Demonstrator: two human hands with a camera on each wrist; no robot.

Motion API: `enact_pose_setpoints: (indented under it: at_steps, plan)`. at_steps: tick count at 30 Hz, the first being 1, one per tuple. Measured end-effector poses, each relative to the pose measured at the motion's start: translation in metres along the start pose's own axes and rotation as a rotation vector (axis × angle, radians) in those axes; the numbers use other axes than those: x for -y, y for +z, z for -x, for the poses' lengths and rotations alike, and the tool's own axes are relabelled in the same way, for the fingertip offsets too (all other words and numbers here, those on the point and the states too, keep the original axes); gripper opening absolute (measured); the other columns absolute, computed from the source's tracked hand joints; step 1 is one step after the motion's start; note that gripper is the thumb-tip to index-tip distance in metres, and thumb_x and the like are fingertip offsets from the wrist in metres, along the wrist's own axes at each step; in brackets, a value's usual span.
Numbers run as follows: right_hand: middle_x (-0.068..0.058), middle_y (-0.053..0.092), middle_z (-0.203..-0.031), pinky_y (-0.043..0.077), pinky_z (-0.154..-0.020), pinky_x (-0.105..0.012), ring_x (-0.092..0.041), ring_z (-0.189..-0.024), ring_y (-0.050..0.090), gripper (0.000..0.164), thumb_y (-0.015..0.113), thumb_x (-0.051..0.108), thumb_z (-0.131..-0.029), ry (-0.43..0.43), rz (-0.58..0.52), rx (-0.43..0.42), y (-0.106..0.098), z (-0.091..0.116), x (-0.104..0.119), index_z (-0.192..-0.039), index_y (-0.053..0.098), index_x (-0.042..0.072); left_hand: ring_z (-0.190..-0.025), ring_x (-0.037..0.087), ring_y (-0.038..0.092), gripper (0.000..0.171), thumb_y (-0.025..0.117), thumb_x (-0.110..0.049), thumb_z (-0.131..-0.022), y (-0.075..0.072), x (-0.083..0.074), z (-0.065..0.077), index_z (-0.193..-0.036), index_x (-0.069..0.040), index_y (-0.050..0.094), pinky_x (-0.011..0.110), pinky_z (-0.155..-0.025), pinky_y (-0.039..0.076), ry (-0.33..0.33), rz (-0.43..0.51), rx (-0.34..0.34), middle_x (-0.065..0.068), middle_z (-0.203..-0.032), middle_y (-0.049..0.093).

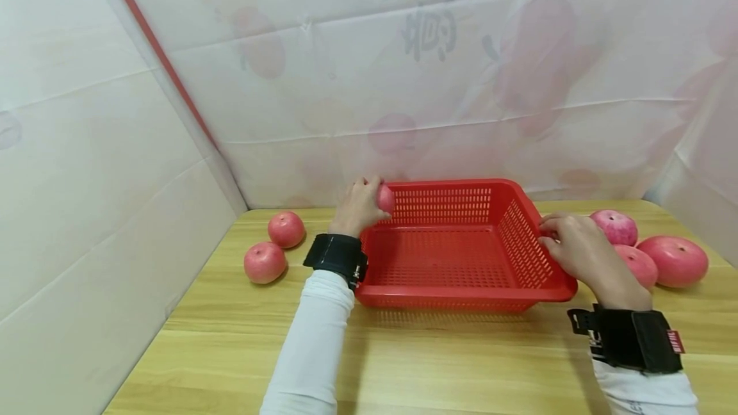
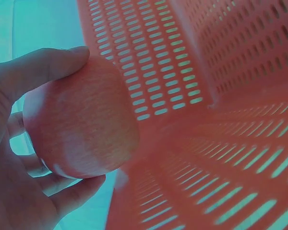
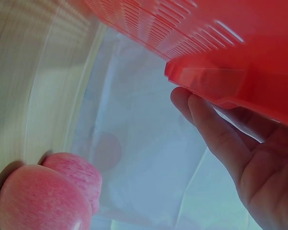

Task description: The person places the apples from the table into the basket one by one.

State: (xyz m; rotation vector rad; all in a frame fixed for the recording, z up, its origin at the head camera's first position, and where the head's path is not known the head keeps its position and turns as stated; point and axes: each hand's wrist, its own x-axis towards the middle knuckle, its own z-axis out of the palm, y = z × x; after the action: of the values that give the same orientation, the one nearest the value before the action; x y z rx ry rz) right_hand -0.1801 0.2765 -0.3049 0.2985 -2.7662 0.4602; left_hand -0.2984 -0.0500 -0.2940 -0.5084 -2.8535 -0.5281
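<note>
A red plastic basket with slotted walls stands on the table. My left hand grips a pinkish-red apple at the basket's back left corner. Thumb and fingers wrap the apple from opposite sides, and the basket's slotted wall shows behind it in the left wrist view. At the basket's right side my right hand holds the rim, its fingertips right at the edge. Nothing lies inside the basket in the head view.
Two apples sit on the wooden table left of the basket. Several more apples cluster on the right, beside the right forearm. A sheet-covered wall rises close behind the basket, and another wall borders the left.
</note>
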Motion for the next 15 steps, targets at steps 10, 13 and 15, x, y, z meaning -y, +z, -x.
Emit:
enact_pose_setpoints:
  at_steps: [10, 13, 15]
  plan:
    - [-0.032, 0.056, -0.103, 0.043, -0.076, -0.057, -0.046, -0.091, 0.052, 0.022, 0.065, 0.000, -0.077, -0.005, 0.009, -0.005, -0.0004, -0.0012, -0.0001, -0.095, 0.064, -0.013, -0.099, 0.028, 0.051, 0.066, 0.079, -0.026, -0.070, 0.0044, 0.0011, -0.0016, -0.127, -0.015, 0.047, 0.042, -0.079, 0.048, -0.008, -0.002, 0.018, 0.015, -0.115, 0.049]
    - [-0.032, 0.055, -0.104, 0.043, -0.077, -0.058, -0.046, -0.093, 0.051, 0.022, 0.066, 0.000, -0.078, 0.003, 0.006, 0.007, -0.0005, -0.0015, 0.0001, -0.096, 0.064, -0.013, -0.097, 0.029, 0.051, 0.065, 0.079, -0.026, -0.070, 0.0055, 0.0005, -0.0024, -0.126, -0.015, 0.048, 0.042, -0.079, 0.048, -0.017, 0.004, 0.027, 0.015, -0.115, 0.048]
    - [-0.032, 0.055, -0.105, 0.043, -0.077, -0.058, -0.046, -0.093, 0.051, 0.023, 0.065, 0.000, -0.078, 0.006, 0.004, 0.012, -0.0004, -0.0014, 0.0003, -0.096, 0.064, -0.013, -0.097, 0.030, 0.051, 0.066, 0.079, -0.027, -0.070, 0.0064, 0.0003, -0.0030, -0.126, -0.016, 0.048, 0.042, -0.079, 0.048, -0.026, 0.005, 0.028, 0.016, -0.115, 0.047]
